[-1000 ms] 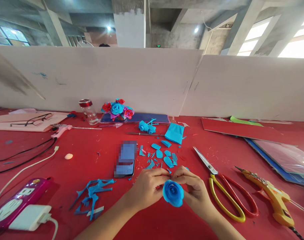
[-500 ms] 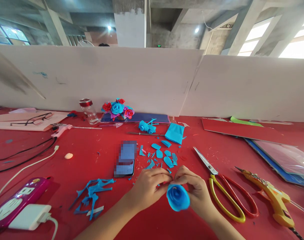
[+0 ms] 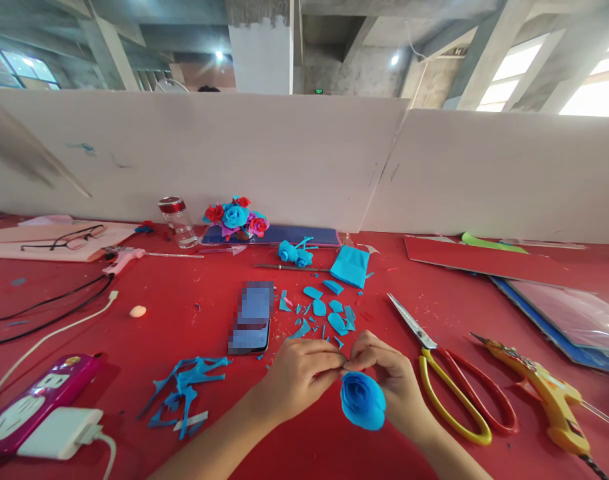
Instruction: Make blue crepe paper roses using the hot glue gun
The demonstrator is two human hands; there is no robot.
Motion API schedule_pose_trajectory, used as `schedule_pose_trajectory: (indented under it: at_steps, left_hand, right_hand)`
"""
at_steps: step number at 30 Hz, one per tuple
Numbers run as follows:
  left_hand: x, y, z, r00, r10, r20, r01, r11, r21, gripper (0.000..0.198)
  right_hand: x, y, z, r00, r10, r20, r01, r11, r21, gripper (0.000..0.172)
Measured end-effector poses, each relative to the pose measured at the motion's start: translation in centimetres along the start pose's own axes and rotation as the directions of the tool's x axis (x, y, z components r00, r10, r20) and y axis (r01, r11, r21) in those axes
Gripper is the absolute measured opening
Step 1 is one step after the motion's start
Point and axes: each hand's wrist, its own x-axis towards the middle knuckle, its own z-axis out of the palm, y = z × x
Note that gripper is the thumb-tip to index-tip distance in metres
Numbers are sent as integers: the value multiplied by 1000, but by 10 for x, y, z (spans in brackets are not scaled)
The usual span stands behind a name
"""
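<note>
Right hand (image 3: 391, 377) pinched narrow, holding a layered blue paper flower (image 3: 363, 401) from behind, bloom facing the camera, above the red tabletop (image 3: 309, 450). Left hand (image 3: 304, 370) meets it fingertip to fingertip just behind the bloom; can't tell if its pinch is closed on anything, flower base hidden. Done well: light pinch low at the base, one hand steadying while the other adjusts, outer petals uncrushed; paper looks thin, likely creases easily

White plastic adapter (image 3: 59, 433) on a magenta power strip (image 3: 39, 400), near left. Yellow glue gun (image 3: 539, 387), far right. Long scissors with one yellow and one red handle (image 3: 437, 363), just beside the right hand, could catch that forearm. Tangled blue paper offcuts (image 3: 187, 393) left of the left forearm

Dark rectangular phone (image 3: 251, 317) past the left hand. Loose blue petal-shaped pieces (image 3: 337, 325) right beyond the fingertips, easily brushed aside. Beyond: folded blue paper square (image 3: 349, 267), then red, blue and purple bouquet (image 3: 235, 217), clear red-lidded bottle (image 3: 179, 223), white upright partition (image 3: 264, 147)
</note>
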Motion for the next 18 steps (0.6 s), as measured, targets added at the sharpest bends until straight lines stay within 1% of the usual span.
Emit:
schedule_pose_trajectory:
  at_steps: [4,10,18]
  left_hand:
    - [1,1,-1,1000,11,5,-11,1000,18,17]
    - [-2,-1,0,999,32,40,-33,999,29,17]
    - [-3,0,-1,996,-19,81,16,999,38,21]
  right_hand:
    - [0,1,0,1000,-7,7,7,1000,4,12]
    - [-1,2,1,1000,-9,-2,9,1000,-3,15]
    - [-3,7,2,1000,11,-7,-11,999,33,16]
